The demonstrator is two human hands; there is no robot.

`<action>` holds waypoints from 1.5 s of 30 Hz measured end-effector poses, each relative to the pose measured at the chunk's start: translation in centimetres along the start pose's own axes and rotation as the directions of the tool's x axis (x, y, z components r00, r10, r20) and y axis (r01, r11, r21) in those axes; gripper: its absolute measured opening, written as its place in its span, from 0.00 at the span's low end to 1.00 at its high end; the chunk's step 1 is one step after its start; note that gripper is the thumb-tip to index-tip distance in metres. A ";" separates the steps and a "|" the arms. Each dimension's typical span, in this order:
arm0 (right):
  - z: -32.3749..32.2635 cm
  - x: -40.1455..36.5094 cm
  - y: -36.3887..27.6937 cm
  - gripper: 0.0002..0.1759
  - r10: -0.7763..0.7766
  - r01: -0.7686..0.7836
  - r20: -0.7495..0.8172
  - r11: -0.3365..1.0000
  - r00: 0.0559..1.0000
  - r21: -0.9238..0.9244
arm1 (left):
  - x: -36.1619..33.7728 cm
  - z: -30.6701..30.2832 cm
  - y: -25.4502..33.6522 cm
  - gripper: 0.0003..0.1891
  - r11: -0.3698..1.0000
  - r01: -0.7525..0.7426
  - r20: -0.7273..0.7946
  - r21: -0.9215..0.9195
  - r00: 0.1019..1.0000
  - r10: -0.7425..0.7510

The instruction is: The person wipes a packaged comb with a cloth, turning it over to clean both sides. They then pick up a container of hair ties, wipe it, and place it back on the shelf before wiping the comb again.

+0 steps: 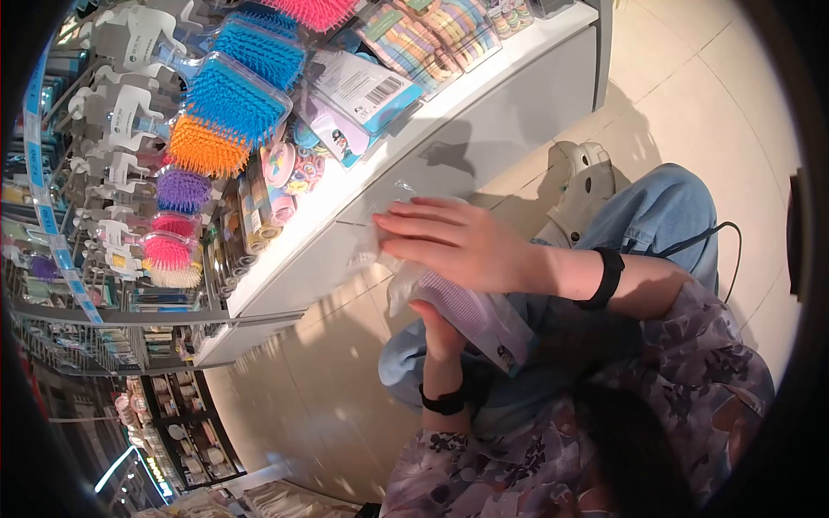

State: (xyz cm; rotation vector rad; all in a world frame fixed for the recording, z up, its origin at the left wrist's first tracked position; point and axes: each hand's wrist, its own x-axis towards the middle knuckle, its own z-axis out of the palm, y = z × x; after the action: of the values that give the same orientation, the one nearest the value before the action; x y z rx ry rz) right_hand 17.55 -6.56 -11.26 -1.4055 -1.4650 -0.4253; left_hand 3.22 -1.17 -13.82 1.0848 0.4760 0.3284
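Note:
A lilac comb in a clear plastic packet (471,311) is held at a slant above my lap. My left hand (440,332) grips the lower left side of the packet, its thumb raised along the edge and its other fingers hidden. Across the top end lies my right hand (466,246), its fingers long and close together over the crinkled clear plastic; its thumb is out of sight. Fine ridges of the comb show between the two hands.
Paddle hairbrushes (237,99) hang on hooks at the left. Packaged combs (358,95) and hair ties (427,39) lie on a white shelf (345,186). My bent knees and a pale clog (579,186) are on the tiled floor (302,406). A dark rack (194,423) stands farther off.

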 end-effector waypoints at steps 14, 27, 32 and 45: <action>-1.3 0.7 0.1 0.18 0.180 -0.180 0.011 0.983 0.984 0.037 | 0.4 -1.7 -0.9 0.48 0.980 -0.002 0.228 0.198 0.973 -0.044; -3.0 1.1 0.6 0.08 0.603 -0.640 0.215 0.717 0.768 0.276 | 1.4 0.7 -0.3 0.53 0.952 -0.030 0.456 0.305 0.882 -0.118; -2.9 0.9 0.5 0.06 0.617 -0.613 0.091 0.731 0.781 0.299 | 1.2 0.7 0.0 0.53 0.961 -0.012 0.437 0.277 0.892 -0.115; -1.0 0.5 -0.3 0.23 0.046 -0.041 0.088 0.997 0.995 -0.058 | 0.4 -0.9 -0.9 0.46 0.956 0.002 0.053 0.292 0.998 -0.018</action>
State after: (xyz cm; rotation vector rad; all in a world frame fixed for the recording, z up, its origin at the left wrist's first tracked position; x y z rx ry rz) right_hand 17.79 -7.17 -10.27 -1.5150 -1.5014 -0.3837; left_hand 3.11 -0.68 -15.02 1.3756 0.4903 0.2215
